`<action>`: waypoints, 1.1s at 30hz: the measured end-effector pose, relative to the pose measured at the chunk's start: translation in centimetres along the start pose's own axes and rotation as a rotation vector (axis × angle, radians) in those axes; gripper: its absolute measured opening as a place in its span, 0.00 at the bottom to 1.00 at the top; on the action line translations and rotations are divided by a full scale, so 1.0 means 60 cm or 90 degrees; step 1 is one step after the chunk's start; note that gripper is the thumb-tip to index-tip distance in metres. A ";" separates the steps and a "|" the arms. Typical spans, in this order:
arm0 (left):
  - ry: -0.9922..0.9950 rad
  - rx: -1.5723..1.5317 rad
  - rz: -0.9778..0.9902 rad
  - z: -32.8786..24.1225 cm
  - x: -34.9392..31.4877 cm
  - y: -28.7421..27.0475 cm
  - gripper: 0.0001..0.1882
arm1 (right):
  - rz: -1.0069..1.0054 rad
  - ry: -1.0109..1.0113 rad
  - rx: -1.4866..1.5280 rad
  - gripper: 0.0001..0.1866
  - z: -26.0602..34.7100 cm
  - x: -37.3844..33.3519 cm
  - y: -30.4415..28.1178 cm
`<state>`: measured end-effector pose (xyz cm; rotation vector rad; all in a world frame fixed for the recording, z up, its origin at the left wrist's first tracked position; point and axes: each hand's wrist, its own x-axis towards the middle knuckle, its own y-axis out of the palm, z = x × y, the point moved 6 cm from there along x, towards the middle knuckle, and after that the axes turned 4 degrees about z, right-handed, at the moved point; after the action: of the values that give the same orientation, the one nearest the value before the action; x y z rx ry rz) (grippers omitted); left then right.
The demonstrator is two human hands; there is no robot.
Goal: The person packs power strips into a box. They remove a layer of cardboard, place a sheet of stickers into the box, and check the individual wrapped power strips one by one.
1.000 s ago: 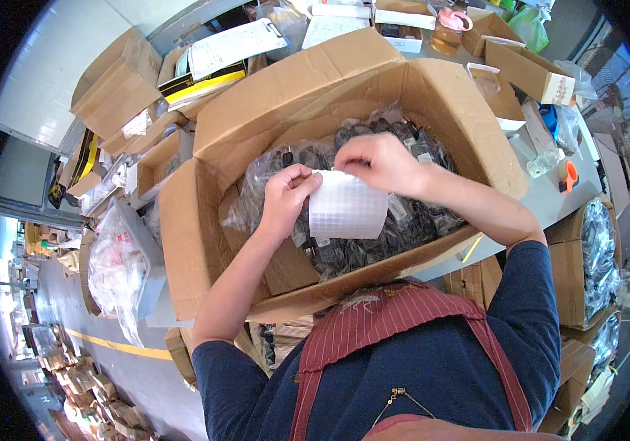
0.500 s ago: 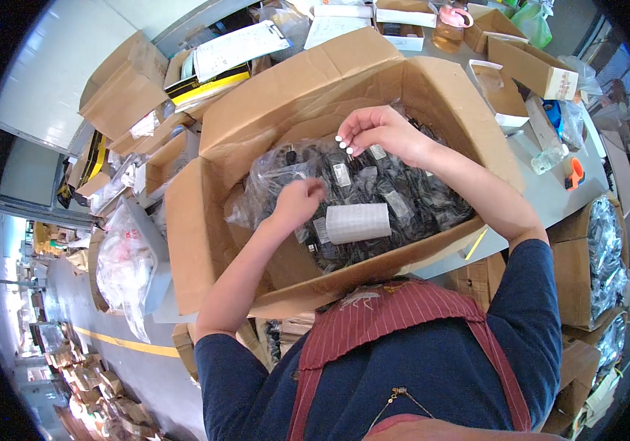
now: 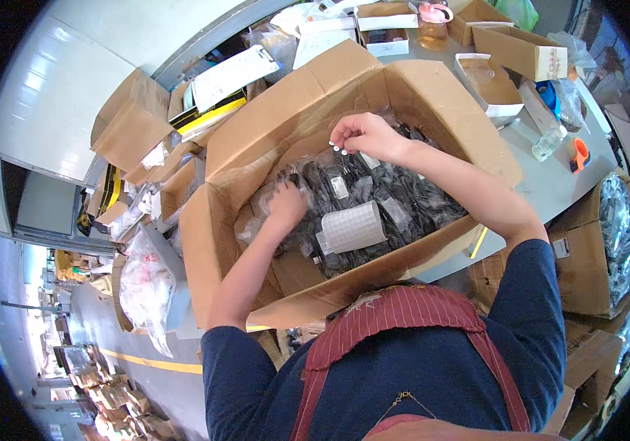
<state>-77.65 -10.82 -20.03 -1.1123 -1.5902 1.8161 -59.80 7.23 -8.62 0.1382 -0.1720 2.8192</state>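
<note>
A large open cardboard box (image 3: 215, 290) holds several black bundled cables in clear plastic bags (image 3: 359, 187), some with white labels. On top of them lies a curled white sheet (image 3: 354, 228) with a fine grid pattern. My left hand (image 3: 287, 202) reaches down onto the bagged cables at the box's left side, fingers slightly apart and touching the plastic. My right hand (image 3: 365, 137) hovers over the far part of the bags with its fingers bent together. Small white round stickers (image 3: 336, 148) show at its fingertips.
Small cardboard boxes and a clipboard (image 3: 230, 77) crowd the table behind. At the right are a pink-lidded jug (image 3: 433, 26), a clear bottle (image 3: 549, 143) and an orange-handled tool (image 3: 579, 156). Cartons of bagged goods (image 3: 587, 250) stand at my right, a plastic-draped bin (image 3: 149, 283) at left.
My left hand has moved left, away from the curled sheet and onto the bagged cables. My right hand has shifted slightly left, still with white dots at its fingertips. The view has turned a little.
</note>
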 end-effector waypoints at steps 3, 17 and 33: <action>-0.003 0.023 0.019 0.012 -0.027 0.022 0.30 | 0.002 -0.026 -0.058 0.11 -0.007 0.010 0.010; 0.073 -0.686 -0.080 0.142 -0.084 -0.046 0.15 | 0.113 -0.025 0.044 0.09 0.045 0.001 0.028; 0.124 -0.684 0.103 -0.001 -0.058 -0.046 0.11 | 0.082 -0.004 0.108 0.09 0.052 -0.012 0.019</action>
<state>-76.09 -12.97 -16.44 -1.8053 -2.4498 0.7835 -59.27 5.52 -5.73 0.1803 0.0604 2.9605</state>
